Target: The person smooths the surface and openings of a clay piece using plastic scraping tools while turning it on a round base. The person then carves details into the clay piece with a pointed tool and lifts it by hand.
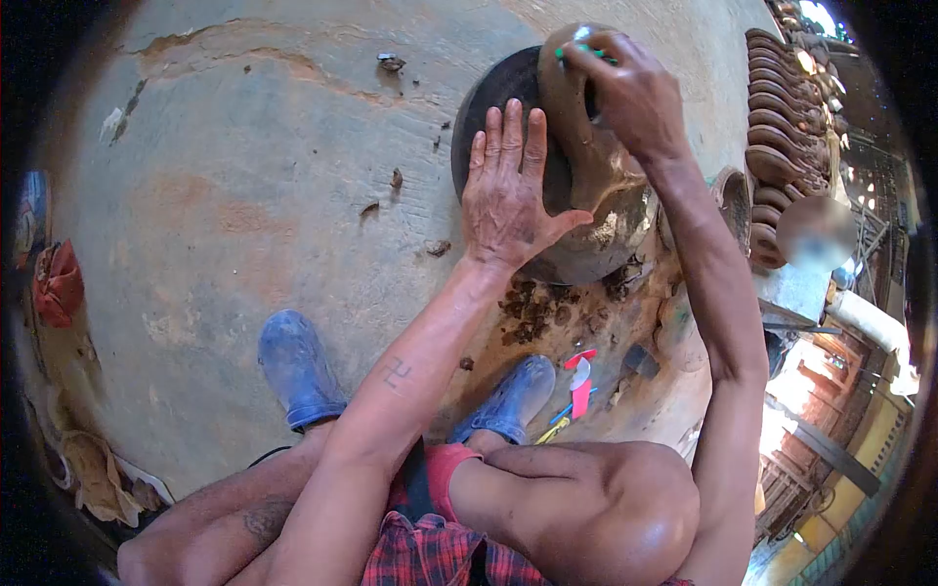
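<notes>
A brown clay piece point(564, 112) with a rounded body and a narrower neck lies on a dark round wheel point(508, 83). Over the wheel's near side, my left hand point(503, 200) is spread flat, fingers apart and thumb out toward the clay neck. It holds nothing; whether the palm touches the wheel is hidden. My right hand point(633, 93) has its fingers bent at the clay's upper part, pinching a small green piece point(598, 54) against the surface. Its exact kind is hidden by the fingers.
Dark clay scraps point(547, 313) lie below the wheel. Red, white, blue and yellow small tools point(580, 391) rest near my blue shoe point(518, 396). Stacked brown clay pieces point(777, 117) stand at right, with a person point(816, 234) beyond. A red cloth point(59, 283) lies far left.
</notes>
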The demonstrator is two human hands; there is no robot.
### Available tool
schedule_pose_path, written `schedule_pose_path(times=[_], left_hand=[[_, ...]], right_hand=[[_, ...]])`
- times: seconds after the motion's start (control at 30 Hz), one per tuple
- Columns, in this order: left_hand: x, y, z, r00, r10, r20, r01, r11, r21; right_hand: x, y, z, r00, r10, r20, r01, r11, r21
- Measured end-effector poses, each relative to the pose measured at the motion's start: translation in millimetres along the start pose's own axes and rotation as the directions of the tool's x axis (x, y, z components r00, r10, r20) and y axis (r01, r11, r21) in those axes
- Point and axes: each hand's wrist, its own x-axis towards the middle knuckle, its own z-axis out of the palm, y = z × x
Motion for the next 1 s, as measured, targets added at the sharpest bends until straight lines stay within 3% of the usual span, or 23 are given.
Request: schedule_pose_path(times=[0.03, 0.13, 0.3, 0.4, 0.43, 0.53, 0.57, 0.63, 0.67, 0.7, 0.77, 0.83, 0.87, 0.93, 0.97, 1.0], left_hand=[[0, 0, 0, 1.000, -0.002, -0.008, 0.002, 1.000, 0.004], [0, -3, 2, 1.000, 0.006, -0.020, -0.007, 1.000, -0.007], [1, -2, 2, 1.000, 0.005, -0.016, -0.006, 0.999, -0.040], [-2, -3, 6, 0.999, 0.017, -0.035, -0.018, 0.999, -0.027], [-4, -3, 7, 1.000, 0.013, -0.024, -0.013, 1.000, 0.007], [-11, 1, 6, 1.000, 0.021, -0.008, -0.021, 0.999, 0.036], [-16, 4, 5, 0.999, 0.037, 0.003, -0.037, 0.999, 0.024], [-25, 10, 4, 0.999, 0.050, -0.012, -0.050, 0.999, -0.020], [-27, 13, 5, 0.998, 0.050, -0.035, -0.052, 0.997, -0.059], [-30, 15, 7, 0.998, 0.054, -0.032, -0.056, 0.997, -0.059], [-38, 17, 9, 0.997, 0.048, -0.068, -0.058, 0.986, -0.155], [-41, 19, 7, 0.995, 0.052, -0.085, -0.068, 0.977, -0.201], [-41, 20, 6, 0.993, 0.051, -0.110, -0.078, 0.965, -0.252], [-43, 18, 2, 0.992, 0.054, -0.112, -0.084, 0.954, -0.287], [-44, 17, 0, 0.992, 0.055, -0.116, -0.090, 0.941, -0.326], [-44, 16, 0, 0.992, 0.049, -0.113, -0.083, 0.942, -0.325]], right_hand=[[-2, -6, -1, 1.000, 0.000, 0.004, 0.000, 1.000, -0.001], [-18, -29, -21, 0.966, -0.121, 0.230, 0.115, 0.993, 0.038], [-52, -57, -57, 0.918, -0.114, 0.379, 0.084, 0.992, 0.096], [-74, -79, -72, 0.827, 0.039, 0.561, -0.086, 0.995, 0.056], [-81, -88, -76, 0.827, 0.041, 0.560, -0.086, 0.995, 0.054], [-93, -100, -88, 0.781, 0.166, 0.602, -0.322, 0.933, 0.161], [-96, -92, -90, 0.781, 0.174, 0.600, -0.329, 0.931, 0.159], [-99, -71, -94, 0.699, 0.063, 0.712, -0.486, 0.772, 0.410], [-96, -66, -94, 0.771, 0.183, 0.610, -0.454, 0.830, 0.325], [-88, -61, -92, 0.771, 0.188, 0.609, -0.458, 0.828, 0.324], [-65, -50, -78, 0.937, 0.299, 0.180, -0.339, 0.902, 0.266], [-40, -36, -50, 0.990, 0.121, -0.066, -0.106, 0.976, 0.191], [-26, -33, -44, 0.990, 0.123, -0.067, -0.108, 0.975, 0.194], [-2, -35, -34, 0.993, -0.061, -0.097, 0.073, 0.989, 0.126], [4, -38, -25, 0.993, -0.064, -0.097, 0.076, 0.988, 0.133], [6, -41, -17, 0.995, -0.095, -0.020, 0.096, 0.988, 0.117]])
